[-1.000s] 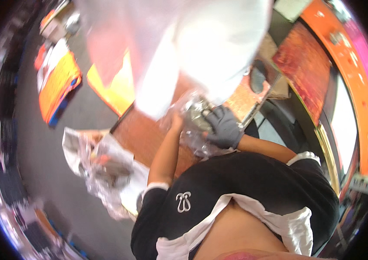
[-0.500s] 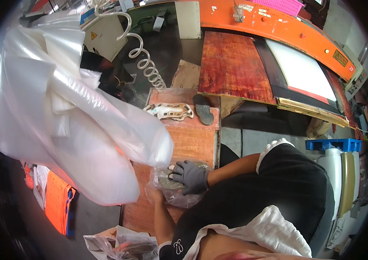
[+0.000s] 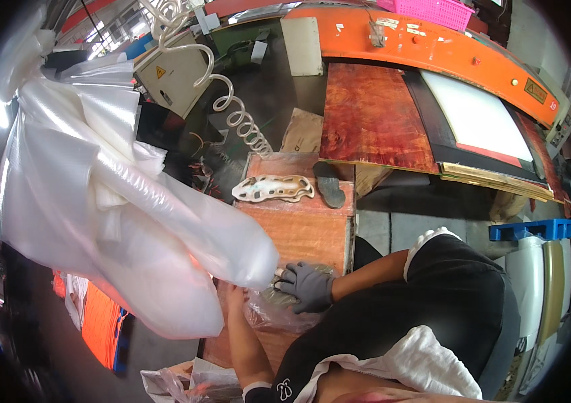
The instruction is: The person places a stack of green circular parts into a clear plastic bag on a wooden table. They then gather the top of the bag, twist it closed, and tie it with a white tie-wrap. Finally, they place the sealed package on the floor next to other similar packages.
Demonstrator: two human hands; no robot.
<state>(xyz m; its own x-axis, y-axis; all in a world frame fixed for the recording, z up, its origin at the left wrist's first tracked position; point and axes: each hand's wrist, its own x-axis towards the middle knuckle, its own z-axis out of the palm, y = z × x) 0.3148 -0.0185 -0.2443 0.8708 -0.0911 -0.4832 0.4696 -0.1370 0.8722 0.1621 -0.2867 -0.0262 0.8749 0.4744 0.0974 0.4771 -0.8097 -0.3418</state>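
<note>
My right hand (image 3: 309, 287), in a grey glove, lies on a clear plastic bag (image 3: 268, 311) with its fingers spread. Something greenish-grey shows through the bag beneath it, but its kind cannot be made out. At the bag's left side is my bare left hand (image 3: 234, 295), close to the low end of a large hanging bundle of clear plastic film (image 3: 164, 269). Its fingers are too small and partly hidden to read. Farther along the wooden bench (image 3: 299, 225) lie a white and brown sole-shaped frame (image 3: 273, 189) and a dark grey shoe sole (image 3: 329, 185).
The film bundle fills the left side. A coiled air hose (image 3: 238, 117) hangs behind the bench. At the far right stands an orange machine (image 3: 433, 50) with a reddish board (image 3: 373, 121) and a white sheet (image 3: 477, 114). Orange material (image 3: 102, 326) lies lower left.
The whole view has shifted slightly down and right. My left hand has moved left and a little away from me, toward the hanging film. My right hand stays on the bag.
</note>
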